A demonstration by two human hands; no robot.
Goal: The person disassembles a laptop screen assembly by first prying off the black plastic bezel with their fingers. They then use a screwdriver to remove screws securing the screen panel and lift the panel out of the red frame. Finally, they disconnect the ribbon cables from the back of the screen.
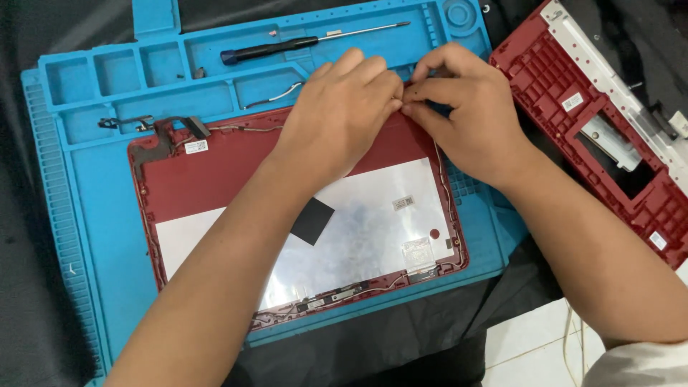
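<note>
My left hand (342,118) lies knuckles up over the far edge of the red laptop lid (215,183), fingers curled in and fingertips pressed against those of my right hand (459,107). My right hand pinches too, thumb and forefinger closed together right where the two hands meet. Something small sits between those fingertips at the lid's upper rim, but it is hidden by my fingers, so I cannot tell what it is.

The lid lies open side up beneath both wrists, on a blue work mat (100,236). Under my left forearm I see its silver foil lining (373,236) and a black square patch (312,221) just beside the arm. A thin cable (448,193) runs along the lid's edge below my right hand, and a narrow strip of parts (337,294) lies along the near edge, well towards my elbows.

Beyond my left knuckles, in the mat's tray compartments, rests a screwdriver (287,44) with a black and blue handle, its shaft pointing towards my right hand. A short loose wire (276,97) lies in the compartment just left of my left hand. Further left, a hinge bracket with cable (168,129) sits at the lid's corner.

Off to the right of my right hand, apart from the mat, lies a second red laptop shell (595,122) on black cloth (29,287).
</note>
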